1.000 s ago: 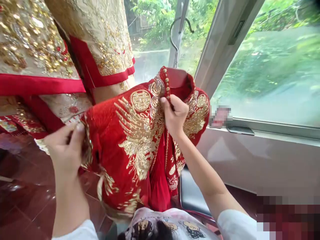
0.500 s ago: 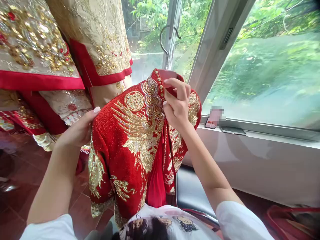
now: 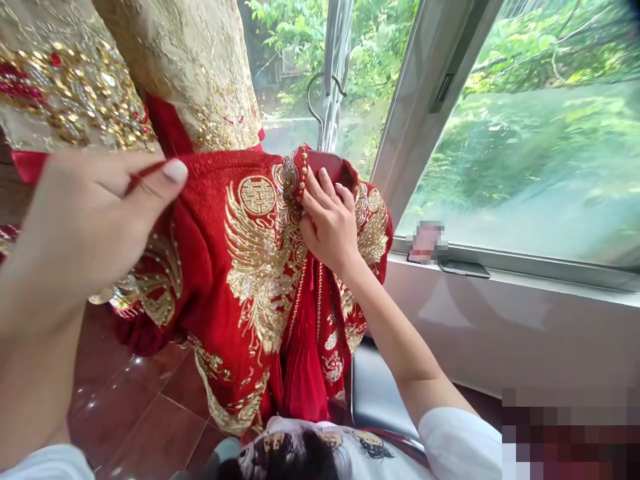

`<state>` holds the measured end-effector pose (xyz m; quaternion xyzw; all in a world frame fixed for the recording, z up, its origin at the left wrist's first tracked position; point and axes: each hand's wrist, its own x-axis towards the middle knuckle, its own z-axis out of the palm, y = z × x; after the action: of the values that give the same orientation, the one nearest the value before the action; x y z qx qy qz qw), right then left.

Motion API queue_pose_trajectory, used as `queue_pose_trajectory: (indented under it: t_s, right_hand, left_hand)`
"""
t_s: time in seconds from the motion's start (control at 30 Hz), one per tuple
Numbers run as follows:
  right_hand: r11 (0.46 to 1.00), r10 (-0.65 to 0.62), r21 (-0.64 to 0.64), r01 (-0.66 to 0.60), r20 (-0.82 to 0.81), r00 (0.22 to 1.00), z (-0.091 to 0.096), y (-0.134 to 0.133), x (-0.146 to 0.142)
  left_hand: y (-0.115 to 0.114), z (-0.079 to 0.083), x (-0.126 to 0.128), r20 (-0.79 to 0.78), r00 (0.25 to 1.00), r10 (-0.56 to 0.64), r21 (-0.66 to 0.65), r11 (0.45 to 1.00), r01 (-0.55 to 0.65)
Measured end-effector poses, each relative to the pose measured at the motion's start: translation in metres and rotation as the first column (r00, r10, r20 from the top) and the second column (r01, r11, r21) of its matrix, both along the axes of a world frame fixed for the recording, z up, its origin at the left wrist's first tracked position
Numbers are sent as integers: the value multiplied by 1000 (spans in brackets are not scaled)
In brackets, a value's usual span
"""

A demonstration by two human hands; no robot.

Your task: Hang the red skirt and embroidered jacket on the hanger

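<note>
Pinching the red jacket (image 3: 210,267) at frame left, the left hand (image 3: 85,227) should pull gently, I'd say, while the right hand (image 3: 327,230) clasps its beaded collar (image 3: 301,168).

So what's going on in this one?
A person holds up a red jacket with gold embroidery, which sits on a hanger. The left hand pinches the red cloth out to the side. The right hand grips the beaded front edge at the collar. Gold garments hang behind, beside a window.
</note>
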<state>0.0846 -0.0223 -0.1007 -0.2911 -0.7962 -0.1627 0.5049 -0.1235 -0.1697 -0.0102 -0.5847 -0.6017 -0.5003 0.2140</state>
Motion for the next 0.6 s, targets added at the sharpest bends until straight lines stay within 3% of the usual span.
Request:
queue_pose_trajectory:
  t_s: [0.1,0.2,0.27,0.37,0.43,0.5,0.6]
  right_hand:
    - [1000,1,-9,-1,0,1000,0,-2,-4]
    - [999,20,-27,-19,46,999,6,-4,2]
    - [998,41,-50,-37,70,997,13,-2,15]
    - [997,6,-83,-5,8,1000,27,6,42]
    - [995,-45,-96,40,-52,998,33,9,53]
    - [993,-78,-92,69,-90,993,34,6,50]
    - [988,-127,-102,116,-113,985,22,-9,22]
  left_hand:
    - [-4,-28,13,-297,953,-59,-180,984,5]
    - [12,-55,10,-264,964,37,-248,963,-105]
    - [28,-63,-1,-168,984,57,-310,944,-108]
    - [52,-59,-27,48,989,-139,-471,870,145]
    - [67,-56,-45,187,922,-340,-522,760,387]
    - [81,-57,-58,284,836,-469,-513,662,546]
    - [105,-69,-71,373,773,-513,-423,647,634]
